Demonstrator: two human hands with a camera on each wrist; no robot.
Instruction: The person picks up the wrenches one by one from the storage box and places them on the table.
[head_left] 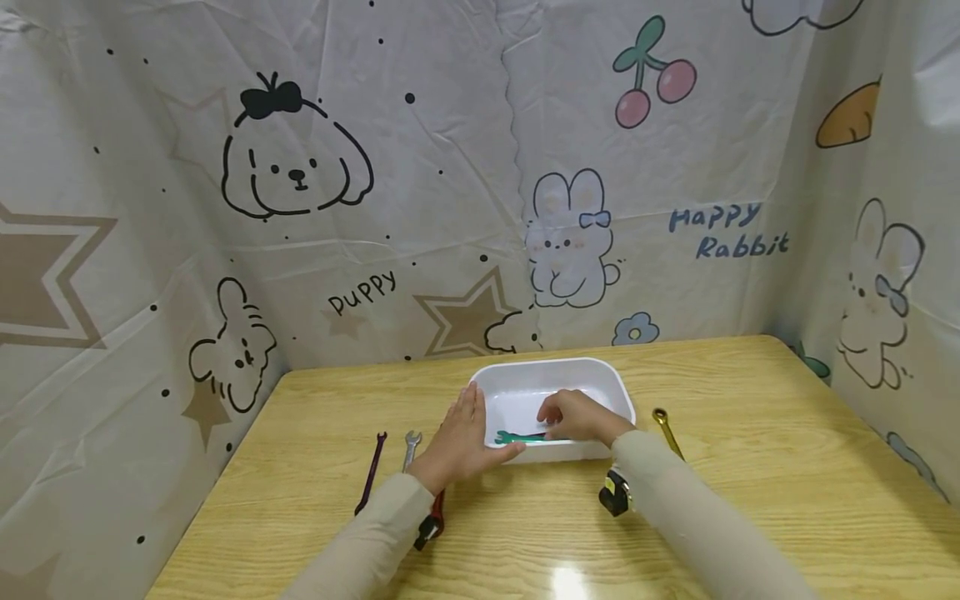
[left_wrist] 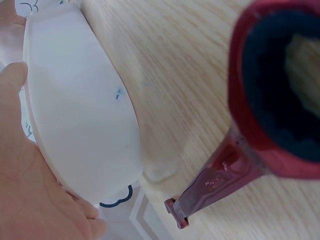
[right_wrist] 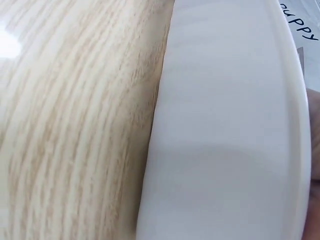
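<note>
My right hand [head_left: 576, 419] sits centre frame, fingers curled, pinching a green wrench [head_left: 519, 437] over the near edge of the white plastic tub [head_left: 600, 375]; wrench's open end points left. My left hand [head_left: 459, 440] is flat, fingers straight, pressed against the tub's left near corner, thumb tip by the wrench head. Left wrist cam: palm against the tub wall, a red wrench [left_wrist: 215, 187] lying on the wood just beside.

Outward on the light-wood table [head_left: 750, 500]: purple wrench [head_left: 371, 472] and silver wrench [head_left: 409, 450] lower left, well apart from the tub; gold wrench [head_left: 666, 429] just right of the tub. Small black/yellow item [head_left: 615, 493] by my right sleeve, can't ID.

Backdrop sheet [head_left: 450, 167] w/ cartoon prints reads "puppy" mid-left, "Happy Rabbit" upper right.
</note>
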